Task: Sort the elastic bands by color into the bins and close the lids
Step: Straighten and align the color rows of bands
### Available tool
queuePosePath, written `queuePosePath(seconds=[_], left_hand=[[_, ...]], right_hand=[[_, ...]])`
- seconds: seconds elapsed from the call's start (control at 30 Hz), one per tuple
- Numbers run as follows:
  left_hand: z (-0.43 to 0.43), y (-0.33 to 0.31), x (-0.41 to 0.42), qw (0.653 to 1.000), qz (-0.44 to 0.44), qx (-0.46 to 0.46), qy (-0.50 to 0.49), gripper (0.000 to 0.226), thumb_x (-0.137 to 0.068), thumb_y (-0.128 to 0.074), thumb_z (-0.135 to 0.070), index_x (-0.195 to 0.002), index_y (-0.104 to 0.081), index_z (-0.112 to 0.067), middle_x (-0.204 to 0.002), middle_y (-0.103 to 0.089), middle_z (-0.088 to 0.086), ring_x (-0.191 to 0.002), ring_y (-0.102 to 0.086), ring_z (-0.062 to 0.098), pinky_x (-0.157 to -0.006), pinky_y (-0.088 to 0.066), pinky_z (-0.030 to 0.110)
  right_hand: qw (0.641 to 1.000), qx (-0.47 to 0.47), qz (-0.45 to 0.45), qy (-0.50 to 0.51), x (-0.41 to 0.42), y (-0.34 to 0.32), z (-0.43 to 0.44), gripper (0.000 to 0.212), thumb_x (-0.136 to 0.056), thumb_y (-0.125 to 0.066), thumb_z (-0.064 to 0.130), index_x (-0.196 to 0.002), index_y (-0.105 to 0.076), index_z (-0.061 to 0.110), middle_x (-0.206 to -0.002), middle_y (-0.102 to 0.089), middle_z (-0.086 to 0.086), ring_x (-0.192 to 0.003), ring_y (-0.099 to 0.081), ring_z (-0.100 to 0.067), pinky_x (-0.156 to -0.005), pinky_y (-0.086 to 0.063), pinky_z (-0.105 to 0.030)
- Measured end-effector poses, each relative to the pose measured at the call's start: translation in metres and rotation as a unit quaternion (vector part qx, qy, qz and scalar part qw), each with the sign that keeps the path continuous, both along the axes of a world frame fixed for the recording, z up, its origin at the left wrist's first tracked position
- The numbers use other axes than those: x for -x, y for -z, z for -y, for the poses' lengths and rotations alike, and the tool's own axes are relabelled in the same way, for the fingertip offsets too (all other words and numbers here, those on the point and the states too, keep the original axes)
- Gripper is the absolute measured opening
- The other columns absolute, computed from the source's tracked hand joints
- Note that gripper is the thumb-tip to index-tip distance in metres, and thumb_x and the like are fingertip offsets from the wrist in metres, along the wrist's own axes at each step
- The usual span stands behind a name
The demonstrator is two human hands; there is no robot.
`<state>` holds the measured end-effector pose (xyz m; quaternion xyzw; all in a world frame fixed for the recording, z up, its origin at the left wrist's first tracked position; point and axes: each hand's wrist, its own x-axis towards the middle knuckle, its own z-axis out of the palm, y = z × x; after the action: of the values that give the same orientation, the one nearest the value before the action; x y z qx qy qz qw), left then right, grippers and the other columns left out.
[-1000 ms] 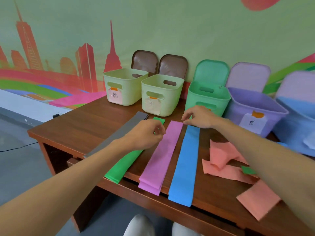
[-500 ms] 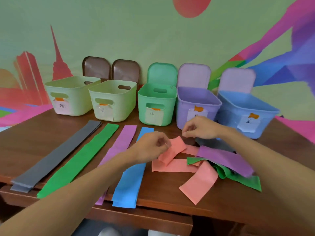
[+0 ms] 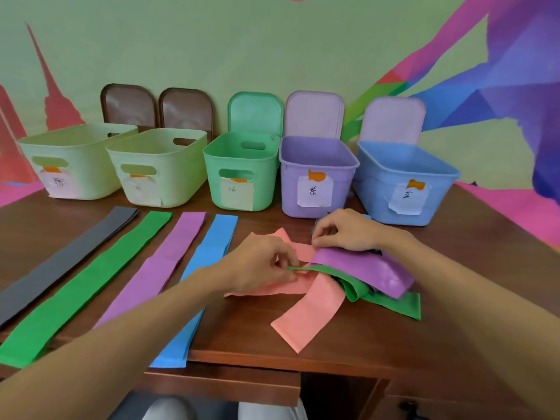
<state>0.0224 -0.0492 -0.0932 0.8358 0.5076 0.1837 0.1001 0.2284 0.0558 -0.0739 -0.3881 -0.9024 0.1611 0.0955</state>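
Observation:
Four bands lie flat in a row on the table: grey [image 3: 60, 262], green [image 3: 91, 286], purple [image 3: 157, 268] and blue [image 3: 197, 283]. To their right is a tangled pile of pink bands [image 3: 309, 319], a purple band [image 3: 363, 268] and a green band [image 3: 391, 301]. My left hand [image 3: 260, 265] pinches the free end of the tangled green band. My right hand [image 3: 345, 230] rests on the pile, fingers pinched at the purple band's upper corner, where it lies over a pink band. Something dark in the pile is mostly hidden.
Five open bins stand along the wall: two pale ones [image 3: 75, 165] [image 3: 157, 171], a green bin [image 3: 239, 174], a purple bin [image 3: 315, 177] and a blue bin [image 3: 403, 183]. Their lids stand upright behind them. The table's front edge [image 3: 242, 359] is near; the flat bands overhang it.
My view swung right from the flat bands to the pile. My left hand left the pink band's end and took the green band's end. My right hand lowered onto the purple band.

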Motion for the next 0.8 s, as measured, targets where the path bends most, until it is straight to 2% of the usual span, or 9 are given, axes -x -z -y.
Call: queuePosePath(seconds=[0.13,0.2,0.27,0.33,0.4,0.53,0.6,0.67,0.8], left_hand=[[-0.004,-0.011,0.003,0.998,0.057,-0.018,-0.017,0.009,-0.085,-0.068,-0.026,-0.093,-0.073,-0.025,-0.072,-0.057,-0.019,-0.070,-0.051,-0.002,-0.060,-0.035,0.012],[-0.007,-0.020,0.002,0.997,0.078,-0.021,-0.018,0.008,-0.085,-0.069,-0.022,-0.091,-0.073,-0.025,-0.069,-0.060,-0.020,-0.066,-0.053,-0.001,-0.059,-0.037,0.012],[-0.010,-0.030,0.000,0.993,0.111,-0.021,-0.019,0.008,-0.084,-0.069,-0.018,-0.090,-0.074,-0.021,-0.074,-0.066,-0.018,-0.070,-0.058,-0.001,-0.063,-0.043,0.010],[-0.011,-0.039,-0.002,0.990,0.138,-0.028,-0.017,0.010,-0.083,-0.071,-0.015,-0.092,-0.075,-0.016,-0.083,-0.072,-0.007,-0.076,-0.063,0.000,-0.070,-0.047,0.009],[-0.012,-0.047,-0.002,0.988,0.144,-0.043,-0.022,0.012,-0.082,-0.072,-0.014,-0.093,-0.075,-0.014,-0.087,-0.074,-0.001,-0.073,-0.065,0.004,-0.069,-0.049,0.010],[-0.008,-0.061,0.000,0.982,0.173,-0.057,-0.039,0.013,-0.082,-0.072,-0.013,-0.094,-0.076,-0.013,-0.082,-0.074,0.003,-0.057,-0.060,0.001,-0.053,-0.044,0.012],[-0.005,-0.067,0.000,0.979,0.190,-0.056,-0.045,0.015,-0.083,-0.071,-0.012,-0.097,-0.075,-0.011,-0.079,-0.070,0.001,-0.050,-0.054,-0.008,-0.051,-0.038,0.006],[-0.003,-0.071,-0.001,0.974,0.219,-0.043,-0.046,0.017,-0.083,-0.071,-0.011,-0.099,-0.075,-0.010,-0.076,-0.068,0.002,-0.044,-0.051,-0.011,-0.051,-0.038,0.003],[0.000,-0.074,-0.006,0.964,0.261,-0.031,-0.043,0.017,-0.082,-0.071,-0.009,-0.098,-0.075,-0.006,-0.075,-0.069,0.002,-0.041,-0.048,-0.009,-0.047,-0.033,0.002]], right_hand=[[1.000,0.004,0.011,-0.008,0.002,-0.005,0.001,0.007,-0.088,-0.066,0.029,-0.086,-0.072,0.027,-0.082,-0.067,0.019,-0.073,-0.059,0.010,-0.071,-0.042,-0.010],[1.000,0.005,-0.002,-0.003,0.002,-0.007,0.002,0.010,-0.089,-0.064,0.028,-0.089,-0.074,0.024,-0.087,-0.069,0.015,-0.080,-0.062,0.001,-0.078,-0.046,-0.016],[0.999,0.016,-0.038,-0.002,0.004,-0.010,0.003,0.014,-0.091,-0.061,0.026,-0.091,-0.074,0.022,-0.090,-0.071,0.013,-0.088,-0.064,-0.003,-0.085,-0.048,-0.020],[0.995,0.047,-0.086,-0.004,0.007,-0.015,0.005,0.015,-0.094,-0.058,0.024,-0.096,-0.073,0.022,-0.092,-0.072,0.011,-0.091,-0.064,-0.001,-0.086,-0.046,-0.017],[0.987,0.086,-0.133,-0.002,0.010,-0.022,0.009,0.017,-0.096,-0.054,0.021,-0.099,-0.070,0.026,-0.096,-0.072,0.011,-0.092,-0.062,0.004,-0.085,-0.043,-0.012],[0.965,0.162,-0.207,-0.011,0.012,-0.035,0.013,0.021,-0.097,-0.051,0.011,-0.105,-0.068,0.019,-0.094,-0.072,0.006,-0.089,-0.064,0.006,-0.084,-0.045,-0.010],[0.957,0.181,-0.224,-0.025,0.012,-0.040,0.014,0.020,-0.096,-0.052,0.010,-0.107,-0.068,0.016,-0.097,-0.072,0.001,-0.090,-0.064,0.003,-0.082,-0.046,-0.011],[0.949,0.198,-0.242,-0.035,0.012,-0.044,0.015,0.019,-0.094,-0.056,0.010,-0.108,-0.067,0.014,-0.100,-0.070,-0.003,-0.090,-0.064,-0.001,-0.081,-0.047,-0.012],[0.961,0.184,-0.203,-0.045,0.014,-0.048,0.016,0.019,-0.093,-0.058,0.008,-0.104,-0.067,0.021,-0.096,-0.068,0.005,-0.086,-0.060,0.005,-0.077,-0.045,-0.009]])
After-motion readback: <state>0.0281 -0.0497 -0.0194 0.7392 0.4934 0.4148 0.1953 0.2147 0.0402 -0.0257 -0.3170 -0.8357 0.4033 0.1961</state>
